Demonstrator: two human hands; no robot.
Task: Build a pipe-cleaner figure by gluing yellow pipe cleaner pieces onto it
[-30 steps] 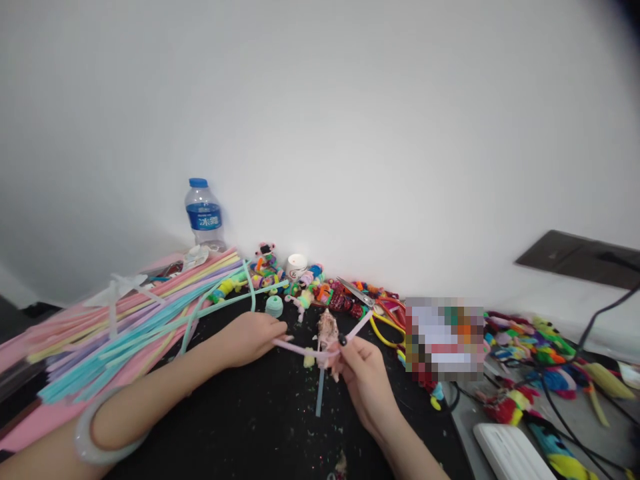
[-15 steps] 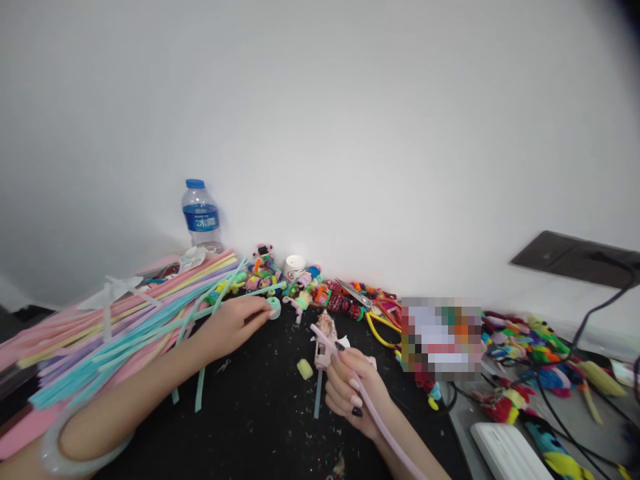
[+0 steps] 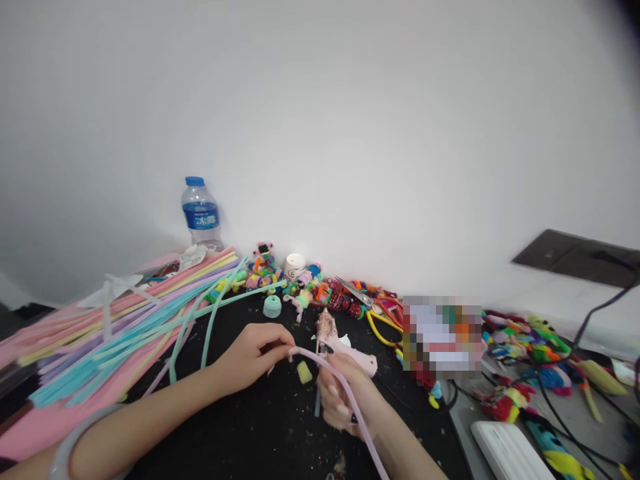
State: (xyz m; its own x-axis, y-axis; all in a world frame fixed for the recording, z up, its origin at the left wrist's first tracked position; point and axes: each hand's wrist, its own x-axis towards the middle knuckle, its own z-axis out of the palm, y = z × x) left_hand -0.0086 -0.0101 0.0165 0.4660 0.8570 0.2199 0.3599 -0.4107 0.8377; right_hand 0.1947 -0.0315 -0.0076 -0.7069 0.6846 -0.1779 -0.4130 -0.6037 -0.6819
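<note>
A long pale-pink pipe cleaner (image 3: pixel 356 407) runs between my two hands and trails toward the near edge. My left hand (image 3: pixel 257 357) pinches its tip between thumb and forefinger. Further along, my right hand (image 3: pixel 345 393) is closed around it. Just behind the right hand lies a pink hot glue gun (image 3: pixel 350 357), with a glue stick (image 3: pixel 317 402) poking out below it. A small pale-yellow piece (image 3: pixel 304 372) rests between the hands on the black surface. Beyond my left hand stands a coiled mint-green roll (image 3: pixel 272 306).
Bundles of pastel pipe cleaners (image 3: pixel 150 327) cover the left side, with a water bottle (image 3: pixel 201 213) behind. Finished fuzzy figures, a paper cup (image 3: pixel 295 267) and scissors (image 3: pixel 354 291) line the wall. At right are black cables (image 3: pixel 575 340), a white box-like device (image 3: pixel 510 450) and more colourful figures (image 3: pixel 525 337).
My left hand has let go of the mint-green roll, come back toward me and taken the pink pipe cleaner's tip. My right hand still holds the pipe cleaner.
</note>
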